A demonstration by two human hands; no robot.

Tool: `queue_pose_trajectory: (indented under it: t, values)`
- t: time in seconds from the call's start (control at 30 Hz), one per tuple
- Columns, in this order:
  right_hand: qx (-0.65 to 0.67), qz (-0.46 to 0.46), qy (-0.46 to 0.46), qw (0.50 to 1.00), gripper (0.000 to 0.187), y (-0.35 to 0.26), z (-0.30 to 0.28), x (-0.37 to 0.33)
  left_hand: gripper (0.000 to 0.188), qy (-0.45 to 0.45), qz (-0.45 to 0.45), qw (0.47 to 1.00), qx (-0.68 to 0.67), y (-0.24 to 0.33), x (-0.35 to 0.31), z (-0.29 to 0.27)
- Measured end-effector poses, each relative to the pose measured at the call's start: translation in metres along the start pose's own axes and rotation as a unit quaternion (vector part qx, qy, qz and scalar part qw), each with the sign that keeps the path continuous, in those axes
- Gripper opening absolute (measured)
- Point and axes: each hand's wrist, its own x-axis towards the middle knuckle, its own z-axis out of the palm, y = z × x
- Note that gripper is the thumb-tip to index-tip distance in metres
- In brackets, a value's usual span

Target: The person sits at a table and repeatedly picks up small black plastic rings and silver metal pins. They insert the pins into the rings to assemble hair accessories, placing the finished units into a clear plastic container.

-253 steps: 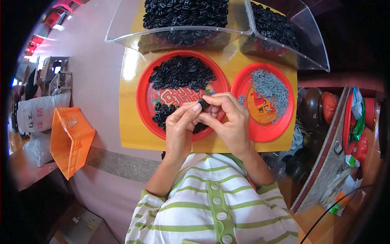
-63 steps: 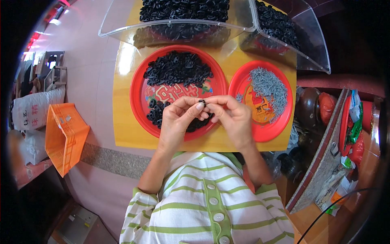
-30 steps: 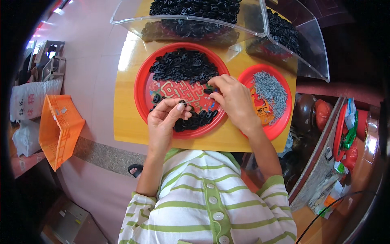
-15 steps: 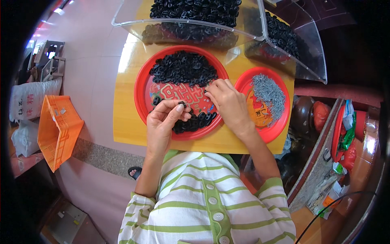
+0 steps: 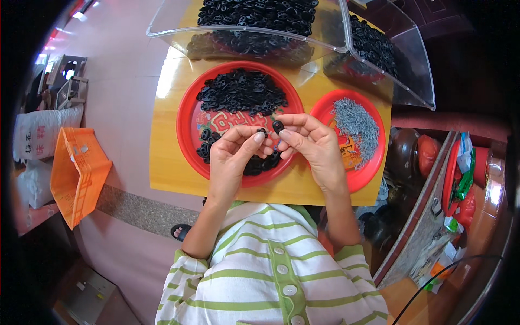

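My left hand [image 5: 235,157] is closed in a pinch on a small black part [image 5: 262,131], mostly covered by the fingertips. Close beside it, my right hand [image 5: 314,149] grips a small oval black plastic piece [image 5: 278,127] between thumb and fingers. Both hands hover over the near right side of a round red tray [image 5: 187,116] with a printed pattern. A heap of flat black pieces [image 5: 238,92] covers the tray's far half, and thicker black pieces [image 5: 207,147] lie along its near edge. To the right, a smaller red tray [image 5: 320,103] carries a pile of grey screw-like pins [image 5: 357,127].
Two clear plastic bins [image 5: 244,31] [image 5: 417,89] of black pieces stand at the table's far side. The yellow table [image 5: 168,168] ends just before my body. An orange crate [image 5: 81,173] and white sacks [image 5: 49,130] are on the left; a shelf with bags [image 5: 460,184] is on the right.
My right hand has come back from the tray's right side toward the left hand, now with an oval black piece showing in its fingers. The left hand has shifted slightly right.
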Motion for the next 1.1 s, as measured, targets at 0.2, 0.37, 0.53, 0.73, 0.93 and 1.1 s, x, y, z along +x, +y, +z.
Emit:
queue_pose_trajectory:
  t: [0.2, 0.37, 0.53, 0.73, 0.93, 1.1]
  values:
    - [0.004, -0.031, 0.02, 0.999, 0.026, 0.006, 0.002, -0.006, 0.014, 0.008, 0.002, 1.0, 0.013, 0.0, 0.0, 0.004]
    - [-0.011, -0.045, 0.035, 0.998, 0.025, 0.008, 0.007, -0.008, 0.013, 0.024, 0.018, 0.999, 0.029, -0.004, 0.0, 0.005]
    - [-0.05, -0.08, 0.05, 0.994, 0.022, 0.011, 0.013, -0.01, 0.013, 0.031, 0.015, 0.998, 0.051, -0.002, -0.001, 0.006]
    - [-0.099, -0.111, 0.082, 0.985, 0.021, 0.013, 0.017, -0.011, 0.012, 0.017, 0.006, 1.0, 0.01, -0.004, -0.001, 0.006]
    - [-0.165, -0.152, 0.098, 0.969, 0.021, 0.017, 0.019, -0.012, 0.014, 0.014, 0.004, 1.0, -0.007, -0.005, -0.002, 0.004]
    - [-0.184, -0.194, 0.113, 0.957, 0.021, 0.021, 0.022, -0.014, 0.015, 0.006, -0.003, 1.0, -0.015, -0.007, -0.002, 0.003]
